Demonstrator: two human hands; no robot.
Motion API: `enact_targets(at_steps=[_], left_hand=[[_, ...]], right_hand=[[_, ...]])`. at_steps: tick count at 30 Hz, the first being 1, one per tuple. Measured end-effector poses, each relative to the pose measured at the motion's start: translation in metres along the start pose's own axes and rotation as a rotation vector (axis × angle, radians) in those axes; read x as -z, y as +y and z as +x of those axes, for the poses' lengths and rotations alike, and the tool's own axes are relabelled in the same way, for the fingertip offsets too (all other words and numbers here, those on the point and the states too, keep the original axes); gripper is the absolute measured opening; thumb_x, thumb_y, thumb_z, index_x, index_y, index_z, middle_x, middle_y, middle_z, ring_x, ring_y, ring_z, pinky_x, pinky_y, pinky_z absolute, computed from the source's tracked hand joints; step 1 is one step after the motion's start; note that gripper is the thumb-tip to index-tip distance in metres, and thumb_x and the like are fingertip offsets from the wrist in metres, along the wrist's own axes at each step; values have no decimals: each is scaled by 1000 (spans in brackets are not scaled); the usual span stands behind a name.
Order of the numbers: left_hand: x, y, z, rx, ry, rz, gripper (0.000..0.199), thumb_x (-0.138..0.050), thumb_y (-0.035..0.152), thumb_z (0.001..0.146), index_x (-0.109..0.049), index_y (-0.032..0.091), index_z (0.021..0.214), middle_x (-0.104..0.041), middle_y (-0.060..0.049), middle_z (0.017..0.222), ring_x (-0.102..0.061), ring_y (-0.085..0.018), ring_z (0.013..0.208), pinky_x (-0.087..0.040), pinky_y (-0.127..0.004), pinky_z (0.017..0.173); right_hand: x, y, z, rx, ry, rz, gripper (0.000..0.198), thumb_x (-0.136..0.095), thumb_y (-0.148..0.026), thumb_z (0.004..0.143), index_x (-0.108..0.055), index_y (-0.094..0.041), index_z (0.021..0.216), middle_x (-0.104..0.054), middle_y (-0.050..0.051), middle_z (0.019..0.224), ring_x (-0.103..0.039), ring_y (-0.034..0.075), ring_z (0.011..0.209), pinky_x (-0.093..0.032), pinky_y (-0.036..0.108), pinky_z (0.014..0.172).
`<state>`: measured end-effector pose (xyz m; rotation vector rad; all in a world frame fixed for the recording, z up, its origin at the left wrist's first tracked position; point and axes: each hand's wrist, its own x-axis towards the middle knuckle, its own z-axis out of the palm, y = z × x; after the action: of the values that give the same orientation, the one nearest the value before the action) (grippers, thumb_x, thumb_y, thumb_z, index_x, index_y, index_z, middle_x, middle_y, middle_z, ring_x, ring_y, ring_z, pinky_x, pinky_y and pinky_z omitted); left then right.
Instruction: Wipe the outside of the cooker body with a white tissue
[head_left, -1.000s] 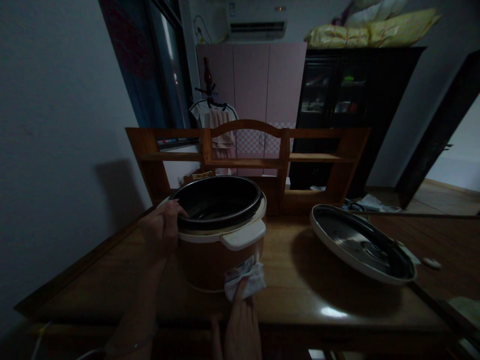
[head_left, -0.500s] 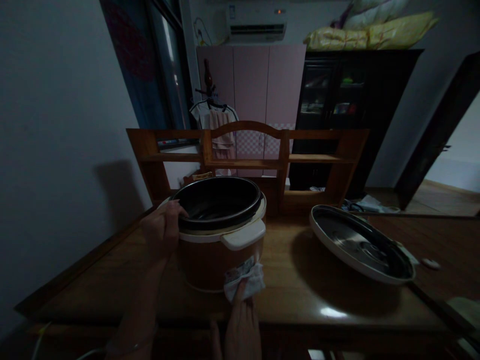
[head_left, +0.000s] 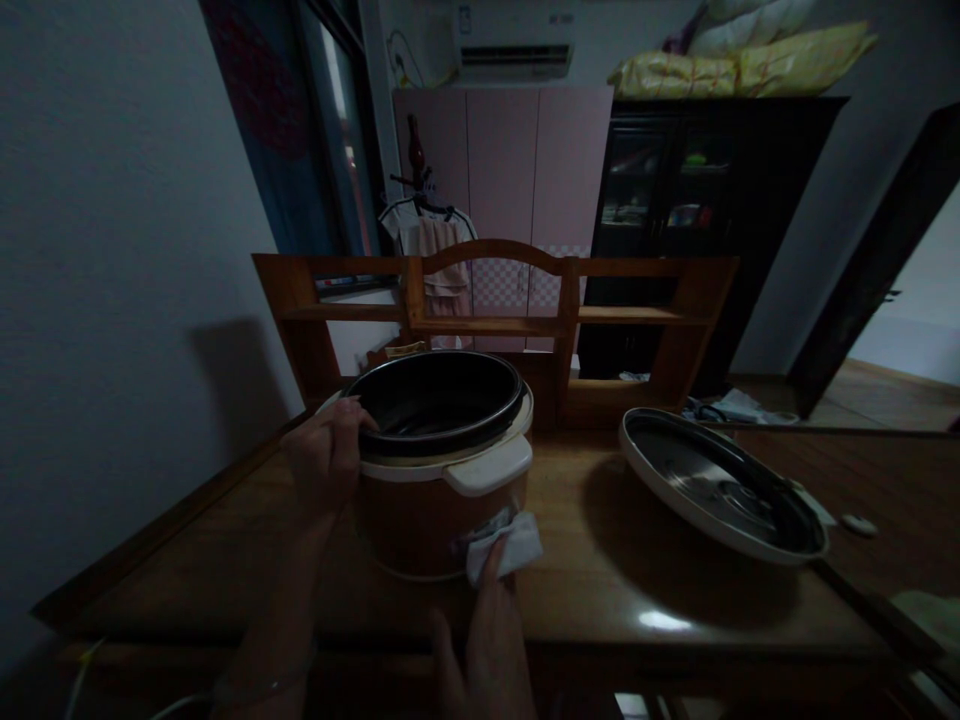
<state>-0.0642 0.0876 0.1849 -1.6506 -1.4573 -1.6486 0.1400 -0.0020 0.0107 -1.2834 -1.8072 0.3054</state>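
A brown and cream rice cooker stands lidless on the wooden desk, its black inner pot showing at the top. My left hand grips the rim on the near left side, fingertips over the edge. A white cloth or wipe lies under the fingers of my right hand, pressed against the cooker's lower right side below the white handle. The detached lid rests to the right, its metal inner face turned up.
A wooden shelf unit rises along the back of the desk. A wall borders the left. Beyond stand a pink wardrobe and a dark cabinet. A small white object lies right of the lid.
My right hand has slid a little to the right and up with the cloth along the cooker's side. My left hand stays on the rim.
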Motion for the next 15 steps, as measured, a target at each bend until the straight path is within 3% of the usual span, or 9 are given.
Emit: enact_targets(at_steps=[3, 8, 13, 15], left_hand=[[0, 1, 0, 5, 9, 1, 51, -31, 40, 99, -62, 22, 62, -69, -4, 77, -68, -19, 96, -49, -32, 90], [-1, 0, 0, -19, 15, 12, 51, -31, 39, 99, -62, 21, 63, -69, -4, 79, -68, -19, 97, -49, -32, 89], [0, 0, 1, -27, 10, 13, 50, -32, 39, 99, -63, 21, 63, -69, -4, 78, -68, -19, 97, -49, -31, 89], [0, 0, 0, -15, 11, 1, 50, -32, 38, 99, -62, 21, 62, -69, -4, 78, -68, -19, 98, -49, -31, 89]], right_hand=[[15, -3, 24, 5, -5, 100, 83, -47, -34, 99, 10, -11, 156, -36, 21, 154, -39, 31, 140, -45, 47, 105], [35, -12, 65, 1, 74, 230, 84, -48, -39, 98, 5, -11, 156, -46, 20, 146, -38, 32, 140, -44, 49, 104], [57, -8, 96, 81, 32, 357, 89, -52, -47, 96, 6, -16, 156, -25, 17, 160, -25, 32, 147, -31, 54, 114], [65, -3, 107, 89, -2, 437, 83, -46, -49, 98, 4, -20, 157, -20, 12, 163, -21, 29, 149, -27, 52, 117]])
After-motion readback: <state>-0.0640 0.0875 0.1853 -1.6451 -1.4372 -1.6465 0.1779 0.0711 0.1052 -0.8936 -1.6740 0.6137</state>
